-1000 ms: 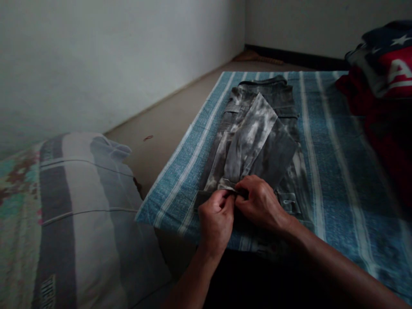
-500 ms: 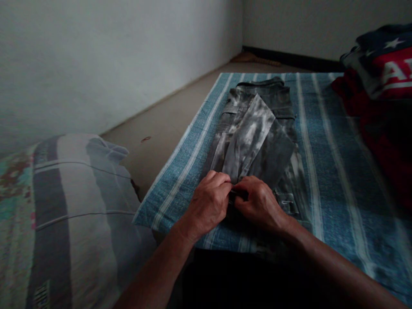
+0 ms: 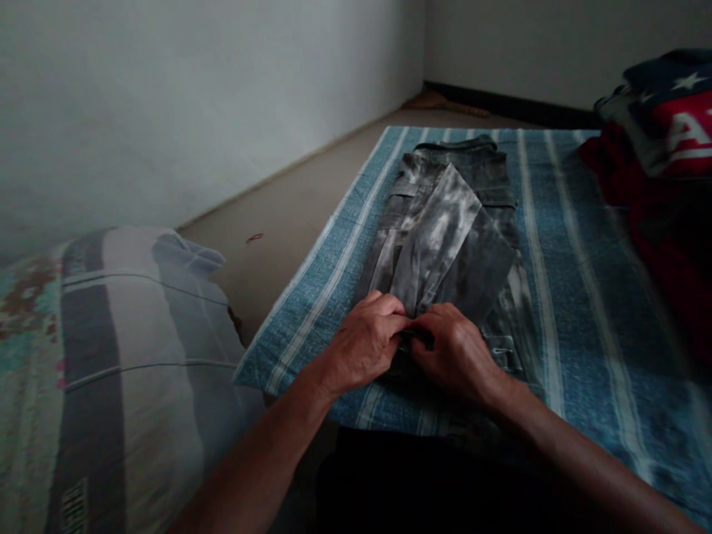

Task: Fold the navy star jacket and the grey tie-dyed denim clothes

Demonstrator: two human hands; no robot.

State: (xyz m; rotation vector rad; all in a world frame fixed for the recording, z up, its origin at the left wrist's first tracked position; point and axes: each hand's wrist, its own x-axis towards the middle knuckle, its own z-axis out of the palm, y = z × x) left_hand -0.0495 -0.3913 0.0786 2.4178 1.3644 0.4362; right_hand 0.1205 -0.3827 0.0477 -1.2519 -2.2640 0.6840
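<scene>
A pair of grey, mottled cargo pants [image 3: 439, 222] lies folded on a blue cloth with white stripes [image 3: 311, 297]. Its waistband is at the far end, and one leg is laid slantwise across the top. At the near part of the pants, my left hand [image 3: 370, 334] and my right hand [image 3: 453, 348] meet, fingertips close together. Both hands are closed, pinching the fabric of the pants between thumb and fingers. The exact bit of cloth in the fingers is mostly hidden.
On the right rises a pile of clothes [image 3: 661, 126], dark blue, grey and red, with a star and lettering. A striped grey and white fabric bundle [image 3: 139, 334] bulges at the left. Behind it runs a pale wall [image 3: 222, 89] along the floor [image 3: 267, 259].
The view has shifted slightly, moving the scene a little to the right. Both hands keep their pinch on the pants at almost the same spot.
</scene>
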